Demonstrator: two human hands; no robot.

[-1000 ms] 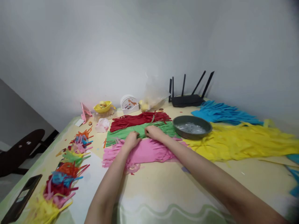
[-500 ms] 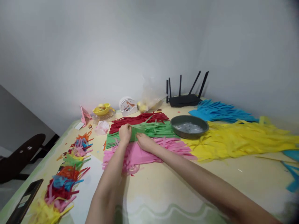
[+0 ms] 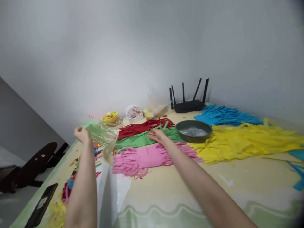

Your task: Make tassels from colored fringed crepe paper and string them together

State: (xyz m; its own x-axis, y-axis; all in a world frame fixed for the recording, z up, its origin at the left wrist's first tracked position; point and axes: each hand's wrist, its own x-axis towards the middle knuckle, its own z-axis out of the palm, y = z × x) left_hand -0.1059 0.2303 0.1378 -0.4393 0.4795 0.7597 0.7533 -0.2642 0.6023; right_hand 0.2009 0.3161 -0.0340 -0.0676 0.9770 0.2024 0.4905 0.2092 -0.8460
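Observation:
My left hand (image 3: pixel 82 135) is raised at the left, closed on one edge of a light green fringed paper sheet (image 3: pixel 101 132). The sheet's cut strips trail to the right, blurred by motion. Fingers stretched out, my right hand (image 3: pixel 157 135) rests on the stack of green fringed paper (image 3: pixel 133 141). Red fringed paper (image 3: pixel 135 129) lies behind that stack and pink fringed paper (image 3: pixel 149 156) in front of it. Partly behind my left forearm runs a row of small multicoloured fringed bunches, with a yellow bunch (image 3: pixel 57 210) nearest me.
A dark round pan (image 3: pixel 194 139) with clear, shiny contents stands right of the green stack. Yellow (image 3: pixel 247 142) and blue fringed paper (image 3: pixel 225 115) lie farther right. A black router (image 3: pixel 188 106) stands by the wall. A phone (image 3: pixel 41 205) lies at the left edge.
My left hand has lifted a green sheet off the stack and carried it left. My right hand has shifted slightly right, its fingers now extended. The view has turned a little.

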